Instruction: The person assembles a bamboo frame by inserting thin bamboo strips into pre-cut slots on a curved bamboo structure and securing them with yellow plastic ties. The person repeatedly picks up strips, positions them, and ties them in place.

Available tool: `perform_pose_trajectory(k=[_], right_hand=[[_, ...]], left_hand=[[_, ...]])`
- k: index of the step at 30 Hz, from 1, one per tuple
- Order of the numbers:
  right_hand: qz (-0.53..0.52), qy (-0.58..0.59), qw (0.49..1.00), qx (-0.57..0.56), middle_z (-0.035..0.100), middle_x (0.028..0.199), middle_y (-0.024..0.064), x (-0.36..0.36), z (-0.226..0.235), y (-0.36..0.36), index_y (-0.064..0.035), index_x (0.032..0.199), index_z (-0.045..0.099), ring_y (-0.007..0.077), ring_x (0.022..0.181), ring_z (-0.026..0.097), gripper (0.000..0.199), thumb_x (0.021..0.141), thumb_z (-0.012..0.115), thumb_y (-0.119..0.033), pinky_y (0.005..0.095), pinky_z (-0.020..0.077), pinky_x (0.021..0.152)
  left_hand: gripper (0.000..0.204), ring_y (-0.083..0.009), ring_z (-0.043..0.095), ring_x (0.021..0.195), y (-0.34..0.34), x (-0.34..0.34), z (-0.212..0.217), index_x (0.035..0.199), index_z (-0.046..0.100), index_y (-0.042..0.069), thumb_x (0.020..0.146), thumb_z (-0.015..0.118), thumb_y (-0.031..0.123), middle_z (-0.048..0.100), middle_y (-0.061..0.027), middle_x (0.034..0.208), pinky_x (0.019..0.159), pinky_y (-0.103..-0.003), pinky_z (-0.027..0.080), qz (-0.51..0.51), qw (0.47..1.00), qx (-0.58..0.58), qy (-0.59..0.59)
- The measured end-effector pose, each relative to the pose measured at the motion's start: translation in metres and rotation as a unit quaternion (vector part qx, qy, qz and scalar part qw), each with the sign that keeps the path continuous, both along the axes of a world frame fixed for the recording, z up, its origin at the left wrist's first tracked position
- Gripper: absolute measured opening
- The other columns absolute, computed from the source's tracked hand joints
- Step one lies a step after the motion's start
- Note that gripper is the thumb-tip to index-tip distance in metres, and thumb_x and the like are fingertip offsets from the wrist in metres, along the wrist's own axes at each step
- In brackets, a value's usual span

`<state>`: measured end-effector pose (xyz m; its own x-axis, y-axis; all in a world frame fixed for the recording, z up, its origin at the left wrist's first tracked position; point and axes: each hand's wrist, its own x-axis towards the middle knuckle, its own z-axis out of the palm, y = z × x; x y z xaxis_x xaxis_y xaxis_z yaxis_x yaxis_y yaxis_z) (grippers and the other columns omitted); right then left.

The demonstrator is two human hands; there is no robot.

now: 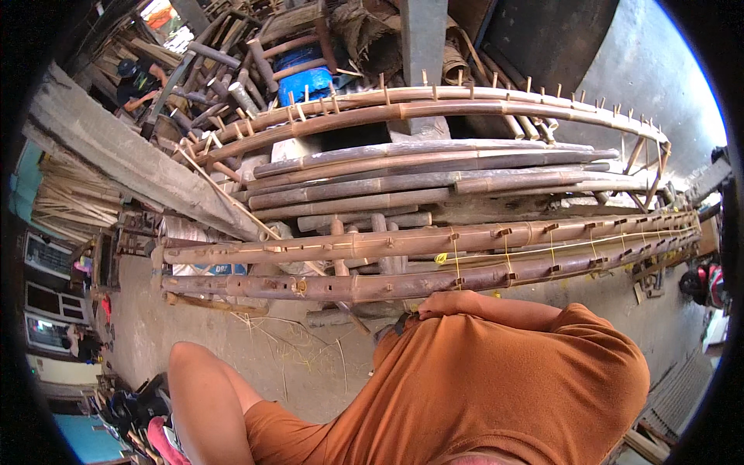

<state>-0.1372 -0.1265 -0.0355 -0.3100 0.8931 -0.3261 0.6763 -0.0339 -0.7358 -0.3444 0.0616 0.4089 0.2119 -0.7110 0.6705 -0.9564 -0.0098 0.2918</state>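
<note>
A long bamboo frame lies across the middle of the head view. It has an upper brown bamboo pole point(310, 249) and a darker lower bamboo pole point(399, 288), both with short pegs and holes along them. Yellow string point(508, 254) runs between the two poles on the right part. My right arm bends across my orange shirt, and my right hand point(446, 303) is low in front of me, just on the near side of the lower pole. Its fingers look curled; what they hold, if anything, is hidden. My left arm is bent at the elbow at lower left, its hand out of view.
Behind the frame lie several loose bamboo poles point(349, 186) and a second pegged bamboo frame point(480, 108). A concrete beam point(147, 155) slants at left, with a person point(139, 84) beyond it. Thin bamboo scraps point(287, 345) litter the floor. A pillar point(424, 46) stands behind.
</note>
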Motion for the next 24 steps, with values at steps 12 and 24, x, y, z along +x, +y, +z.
perform_pose_trajectory(k=[12, 24], right_hand=[[-0.001, 0.044, 0.997, -0.062, 0.064, 0.103, 0.0185, 0.000, -0.007, 0.013, -0.0038, 0.105, 0.060, 0.0392, 0.099, 0.060, 0.040, 0.100, 0.046, -0.041, 0.0466, 0.0457, 0.083], [-0.146, -0.120, 0.980, -0.056, 0.068, 0.091, 0.0206, -0.032, 0.022, -0.002, -0.0065, 0.091, 0.068, 0.0397, 0.085, 0.066, 0.026, 0.088, 0.054, -0.028, 0.0495, 0.0518, 0.071]], left_hand=[[0.021, -0.0159, 0.058, 0.067, -0.008, -0.023, 0.005, 0.098, 0.066, 0.002, 0.091, 0.062, 0.020, 0.063, -0.0057, 0.080, 0.059, -0.031, 0.044, 0.042, 0.999, 0.009, -0.007], [0.021, -0.0136, 0.055, 0.063, -0.002, 0.018, 0.006, 0.097, 0.065, 0.002, 0.091, 0.063, 0.021, 0.061, -0.0043, 0.076, 0.056, -0.030, 0.041, -0.091, 0.996, 0.008, 0.000]])
